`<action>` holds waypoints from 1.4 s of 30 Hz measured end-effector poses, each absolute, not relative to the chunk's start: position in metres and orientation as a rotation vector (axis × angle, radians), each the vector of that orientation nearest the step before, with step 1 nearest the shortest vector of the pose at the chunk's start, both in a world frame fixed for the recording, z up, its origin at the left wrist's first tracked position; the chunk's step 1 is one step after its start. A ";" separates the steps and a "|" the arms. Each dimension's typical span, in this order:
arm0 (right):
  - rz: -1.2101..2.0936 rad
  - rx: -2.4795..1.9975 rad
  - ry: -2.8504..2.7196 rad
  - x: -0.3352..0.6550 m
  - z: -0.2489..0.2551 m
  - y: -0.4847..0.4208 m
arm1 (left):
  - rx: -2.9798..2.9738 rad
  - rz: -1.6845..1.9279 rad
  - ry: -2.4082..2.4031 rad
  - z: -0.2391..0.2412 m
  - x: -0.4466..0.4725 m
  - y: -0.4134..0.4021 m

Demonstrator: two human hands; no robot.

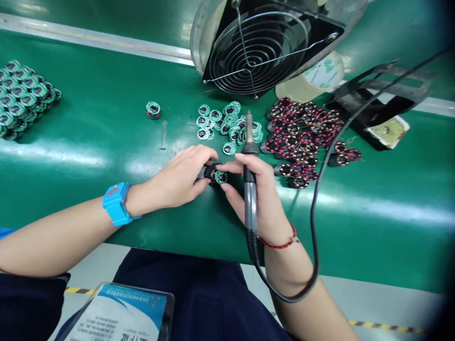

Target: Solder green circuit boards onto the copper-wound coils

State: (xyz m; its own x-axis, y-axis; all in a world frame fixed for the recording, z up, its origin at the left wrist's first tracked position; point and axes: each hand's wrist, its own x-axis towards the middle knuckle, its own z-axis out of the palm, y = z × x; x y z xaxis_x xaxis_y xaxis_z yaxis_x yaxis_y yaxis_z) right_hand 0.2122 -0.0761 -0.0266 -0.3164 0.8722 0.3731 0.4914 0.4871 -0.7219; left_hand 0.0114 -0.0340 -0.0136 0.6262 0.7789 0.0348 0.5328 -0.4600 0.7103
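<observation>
My left hand (181, 177), with a blue wrist strap (116, 203), pinches a dark cylindrical wound coil core (210, 174) just above the green table. Thumb and forefinger of my right hand (259, 194) grip a small round green circuit board (221, 177) against the core's right end. A soldering iron (250, 189) also rests in my right hand, tip pointing away from me. Beyond my hands lies a loose pile of round green circuit boards (231, 121). To its right stand rows of coil cores with red and copper windings (302, 137).
A fan with a wire guard (251, 64) stands at the back. A soldering iron stand with a sponge (389, 130) is at right, and the iron's cable (314, 213) loops over my right forearm. Stacked board-topped pieces (23, 102) fill the far left; a single one (152, 110) stands nearer.
</observation>
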 end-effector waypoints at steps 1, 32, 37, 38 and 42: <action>0.615 -1.137 -1.976 0.213 -0.027 -0.076 | 2.153 0.490 0.999 -0.013 0.009 -0.032; 0.341 -1.262 -1.889 0.191 -0.025 -0.079 | 1.865 0.610 0.989 -0.007 0.016 -0.026; 0.281 -1.263 -1.978 0.192 -0.028 -0.080 | 1.804 0.647 0.976 -0.008 0.017 -0.025; 0.292 -1.258 -1.978 0.193 -0.028 -0.080 | 1.804 0.650 0.973 -0.009 0.016 -0.024; 0.369 -1.257 -1.904 0.196 -0.021 -0.084 | 1.819 0.622 0.976 -0.008 0.015 -0.022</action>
State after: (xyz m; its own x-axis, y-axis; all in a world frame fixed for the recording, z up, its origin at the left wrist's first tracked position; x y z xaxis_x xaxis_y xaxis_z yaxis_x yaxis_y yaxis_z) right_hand 0.1959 -0.0845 -0.0209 -0.1793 0.8682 0.4627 0.6327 0.4619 -0.6216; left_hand 0.0149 -0.0223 -0.0083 0.5527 0.8334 0.0000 0.3525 -0.2338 0.9062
